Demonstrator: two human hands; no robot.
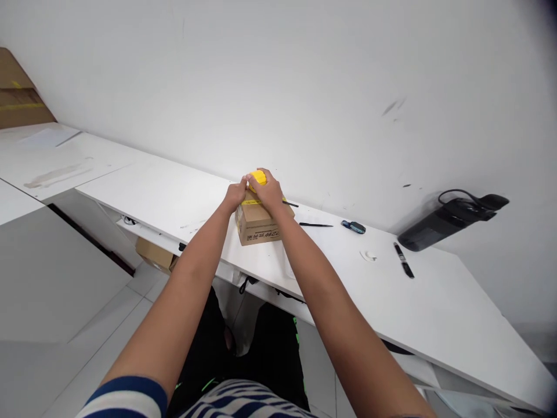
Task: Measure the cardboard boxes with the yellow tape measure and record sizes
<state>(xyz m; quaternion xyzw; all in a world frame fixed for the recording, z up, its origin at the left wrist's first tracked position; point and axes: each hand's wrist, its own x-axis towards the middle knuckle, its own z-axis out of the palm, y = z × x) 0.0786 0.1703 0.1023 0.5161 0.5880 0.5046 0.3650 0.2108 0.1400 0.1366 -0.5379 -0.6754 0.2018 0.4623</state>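
Our right grip (270, 191) clasps the yellow tape roll (258, 179); our left grip (237, 194), we cannot tell; tugging unevenly could slide the cardboard box (256, 225).

On the near side of the cardboard box (259, 225), dark print reads "22" beside Chinese characters (too small to read surely).

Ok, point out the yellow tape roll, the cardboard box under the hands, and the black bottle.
Yellow tape roll (260, 176): head view, on its exposed yellow surface.
Cardboard box (259, 230): head view, on the printed near side.
Black bottle (441, 227): head view, on the middle of its body.
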